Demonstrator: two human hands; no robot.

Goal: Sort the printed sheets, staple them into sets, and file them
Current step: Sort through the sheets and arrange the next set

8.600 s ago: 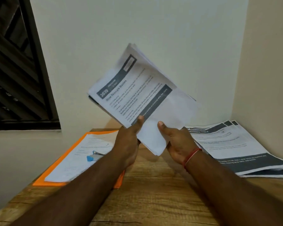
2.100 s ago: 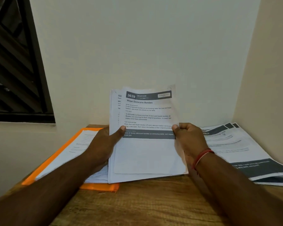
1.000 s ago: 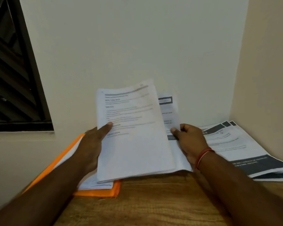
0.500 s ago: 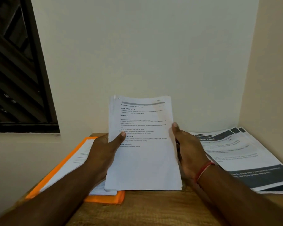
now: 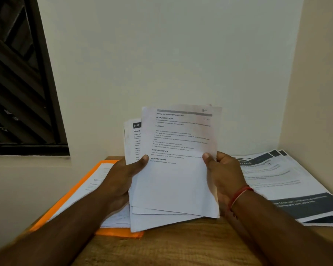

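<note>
Count, head view:
- Hands: 2. Left hand [image 5: 123,181] pinches the left edge of the sheaf [image 5: 173,189], thumb on the front and fingers behind. Right hand [image 5: 225,175] pinches the right edge the same way. It has a red thread [image 5: 238,194] at the wrist.
- Sheaf: 1, held near upright between the hands and above the table [image 5: 181,248]. At least four lower edges show, splayed. I cannot tell whether the lowest corner touches the folder.
- Front sheet [image 5: 181,135]: 1, plain text with the headings "INITIAL SCENE SETUP" and "TASK GOAL".
- Rear sheet [image 5: 137,131]: 1 shows, sticking out left of the front sheet. It has a dark header block reading "3727".
- Folder [image 5: 71,196]: 1, orange, flat on the table at the left with loose pages [image 5: 96,181] on it. Page count not readable.
- Pile [image 5: 277,181]: 1, flat on the table at the right, against the side wall. Three dark header tabs are fanned at its far end, so at least three sheets.
- Window [image 5: 17,83]: 1, upper left.

Change from 0.5 s ago:
- The sheaf was squared then, with only the front sheet showing. Now it is fanned, the "3727" sheet is exposed at the left, and the bottom edges are spread.
- The front sheet is the same one.
- Folder and pile are unmoved.
</note>
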